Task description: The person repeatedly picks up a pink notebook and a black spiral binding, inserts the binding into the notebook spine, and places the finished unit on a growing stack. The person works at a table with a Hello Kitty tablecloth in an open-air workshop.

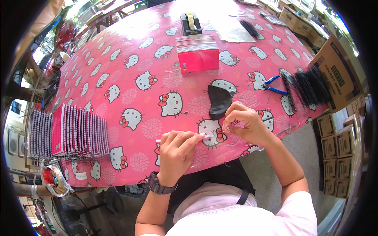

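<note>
In my left hand (173, 151) a thin notebook (208, 136) is pinched near the table's front edge. It shows almost edge-on, as a narrow pale strip. My right hand (249, 124) grips a dark spiral binding coil (232, 125) between thumb and fingers. The coil's loose end meets the notebook's right end; whether it passes through the holes is too small to tell. Just beyond my hands lies a black curved object (220, 103) of a kind I cannot make out. Blue-handled pliers (274, 85) rest farther right.
Black spiral coils (313, 86) lie at the right beside a cardboard box (338, 74). Ahead stand a pile of pink-covered notebooks (199, 59) and a tape dispenser (191, 25). Spiral-bound notebooks (80, 131) are stacked at left on the pink patterned tablecloth (153, 110).
</note>
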{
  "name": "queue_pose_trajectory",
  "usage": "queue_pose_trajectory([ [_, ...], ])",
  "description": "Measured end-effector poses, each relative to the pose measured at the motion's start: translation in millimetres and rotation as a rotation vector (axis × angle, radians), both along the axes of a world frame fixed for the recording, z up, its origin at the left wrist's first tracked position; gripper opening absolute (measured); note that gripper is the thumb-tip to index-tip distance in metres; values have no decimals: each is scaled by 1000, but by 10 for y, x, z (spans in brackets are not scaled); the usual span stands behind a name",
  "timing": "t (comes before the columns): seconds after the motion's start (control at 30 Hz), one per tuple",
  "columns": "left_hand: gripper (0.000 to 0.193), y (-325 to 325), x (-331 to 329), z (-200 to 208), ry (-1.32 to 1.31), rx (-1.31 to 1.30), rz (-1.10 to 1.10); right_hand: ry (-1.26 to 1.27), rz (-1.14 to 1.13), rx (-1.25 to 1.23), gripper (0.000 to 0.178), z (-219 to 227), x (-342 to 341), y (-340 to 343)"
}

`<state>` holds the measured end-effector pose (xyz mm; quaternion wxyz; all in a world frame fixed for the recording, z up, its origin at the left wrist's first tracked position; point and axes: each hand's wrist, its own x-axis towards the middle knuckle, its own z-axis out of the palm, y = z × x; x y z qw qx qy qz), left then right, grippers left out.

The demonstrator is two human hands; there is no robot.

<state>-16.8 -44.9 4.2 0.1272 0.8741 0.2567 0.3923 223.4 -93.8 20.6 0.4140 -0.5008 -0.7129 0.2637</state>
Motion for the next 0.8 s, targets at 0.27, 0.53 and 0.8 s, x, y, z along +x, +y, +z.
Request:
queue_pose_trajectory([
  [0.27,25,-6,0,-14,0,12,23,48,180,-231,21,6,74,-17],
  [0.53,18,-69,124,75,40,-66,137,20,101,-134,28,24,19,-63],
  [0.8,15,-58,133,47,31,-53,151,-139,39,189,20,-32,-39,-56],
])
